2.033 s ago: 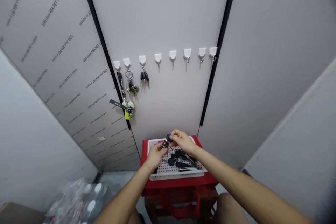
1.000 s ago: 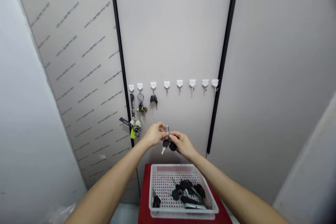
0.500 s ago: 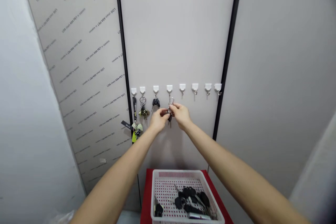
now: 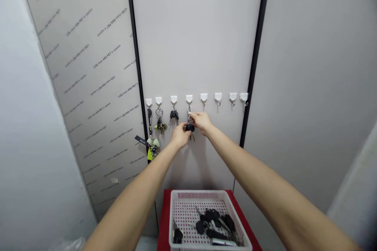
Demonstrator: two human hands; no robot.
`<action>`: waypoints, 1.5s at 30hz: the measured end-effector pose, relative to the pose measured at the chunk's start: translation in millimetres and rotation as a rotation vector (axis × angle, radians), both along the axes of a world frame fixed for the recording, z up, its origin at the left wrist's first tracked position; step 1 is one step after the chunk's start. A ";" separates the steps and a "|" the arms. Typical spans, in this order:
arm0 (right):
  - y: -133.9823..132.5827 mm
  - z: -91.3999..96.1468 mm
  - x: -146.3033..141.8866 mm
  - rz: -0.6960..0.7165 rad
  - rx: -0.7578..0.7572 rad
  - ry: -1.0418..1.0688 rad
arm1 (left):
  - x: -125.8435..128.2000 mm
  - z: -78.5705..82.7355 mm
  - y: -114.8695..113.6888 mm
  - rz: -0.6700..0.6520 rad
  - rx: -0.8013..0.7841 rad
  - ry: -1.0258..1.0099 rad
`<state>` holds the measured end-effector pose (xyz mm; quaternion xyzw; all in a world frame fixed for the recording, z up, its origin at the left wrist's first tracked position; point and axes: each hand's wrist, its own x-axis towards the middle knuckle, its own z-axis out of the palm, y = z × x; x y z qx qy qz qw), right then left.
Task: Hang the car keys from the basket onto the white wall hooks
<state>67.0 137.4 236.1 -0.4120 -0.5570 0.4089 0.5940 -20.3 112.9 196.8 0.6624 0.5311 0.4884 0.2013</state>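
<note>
A row of white wall hooks runs across the grey panel. Both my hands are raised to the fourth hook. A black key bunch with a metal ring hangs from that hook. My left hand pinches the black key head from below. My right hand is closed on the ring just under the hook. The first three hooks carry a lanyard with charms, a brass key bunch and a pair of black keys.
A white perforated basket on a red stool below holds several more black keys. The hooks to the right hang bare. Black vertical strips frame the panel; film-covered board stands at the left.
Both hands lifted the black key bunch out of the basket up to the fourth hook. Its ring now hangs on the hook, and the hands have dropped slightly beneath it.
</note>
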 end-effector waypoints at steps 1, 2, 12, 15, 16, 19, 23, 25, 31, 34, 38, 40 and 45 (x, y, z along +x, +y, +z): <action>0.6 -1.3 0.8 -0.011 -0.004 -0.013 | -0.6 -0.8 0.2 0.007 -0.002 0.018; 1.0 -2.3 1.6 -0.027 -0.006 -0.034 | -1.3 -1.2 0.0 0.016 -0.005 0.031; -24.4 -47.0 37.5 -0.005 0.074 -0.245 | -9.4 -39.3 -30.9 -0.090 -0.026 0.022; -48.3 -103.1 56.9 0.137 -0.076 -0.382 | -11.2 -84.3 -48.6 -0.136 -0.126 0.040; -56.2 -125.1 62.3 0.188 -0.130 -0.453 | -10.9 -101.4 -54.4 -0.145 -0.167 0.056; -78.1 -186.4 72.8 0.288 -0.194 -0.695 | -6.6 -150.5 -71.0 -0.178 -0.278 0.174; -98.5 -229.2 76.8 0.347 -0.139 -1.042 | 4.2 -192.8 -89.5 -0.250 -0.376 0.451; -103.6 -232.1 78.3 0.372 -0.096 -1.153 | 9.3 -202.1 -95.0 -0.275 -0.388 0.557; -109.0 -216.6 85.9 0.483 -0.142 -1.275 | 18.2 -208.3 -93.9 -0.289 -0.336 0.628; -109.8 -215.0 86.2 0.519 -0.143 -1.296 | 23.3 -208.6 -91.0 -0.309 -0.333 0.650; -108.1 -217.5 87.0 0.522 -0.144 -1.297 | 26.8 -206.8 -90.6 -0.296 -0.341 0.700; -106.8 -217.8 89.7 0.541 -0.167 -1.273 | 23.6 -205.2 -90.4 -0.242 -0.365 0.690; -105.2 -217.9 97.0 0.630 -0.167 -1.245 | 7.8 -203.0 -86.4 -0.112 -0.438 0.624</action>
